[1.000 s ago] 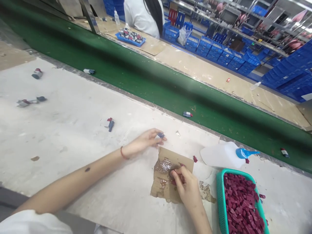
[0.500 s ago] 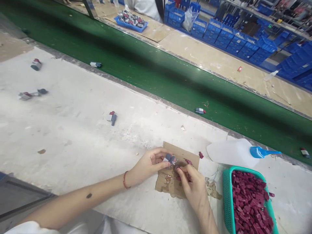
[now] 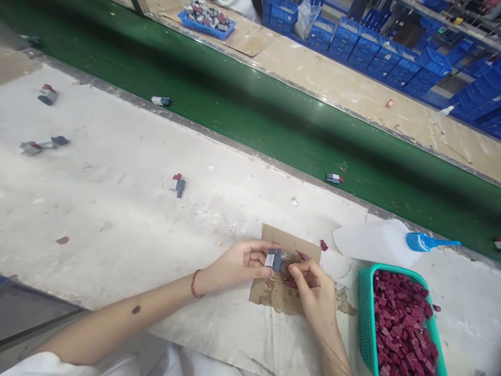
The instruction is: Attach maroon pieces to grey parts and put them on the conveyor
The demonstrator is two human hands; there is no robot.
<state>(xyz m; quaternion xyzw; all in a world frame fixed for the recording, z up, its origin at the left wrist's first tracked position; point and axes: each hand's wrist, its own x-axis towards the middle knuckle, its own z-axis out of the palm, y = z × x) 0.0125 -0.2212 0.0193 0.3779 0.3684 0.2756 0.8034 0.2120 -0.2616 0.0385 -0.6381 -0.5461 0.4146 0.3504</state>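
My left hand (image 3: 235, 266) is closed on a small blue-grey and white plastic piece (image 3: 274, 260), held over a piece of brown cardboard (image 3: 270, 297). Close to its right, my right hand (image 3: 315, 287) pinches thumb and forefinger together; whatever they grip is too small and hidden to name. Wet, shiny liquid marks the cardboard beneath the fingers. Dark red pieces (image 3: 303, 256) lie on it, partly behind my right hand. Another dark red piece (image 3: 323, 245) rests just beyond the cardboard's right edge.
A green basket (image 3: 366, 318) of dark red pieces stands at right, below a lying white bottle (image 3: 371, 240) with a blue nozzle. A green conveyor belt (image 3: 242, 120) crosses behind, carrying small assemblies (image 3: 334, 178). More assemblies (image 3: 178, 185) lie on the white table. Blue bins (image 3: 344, 39) stand beyond.
The piece in my left hand has turned, showing more of its grey and white face. My right fingertips have drawn slightly right, away from it. Assemblies on the belt have moved right.
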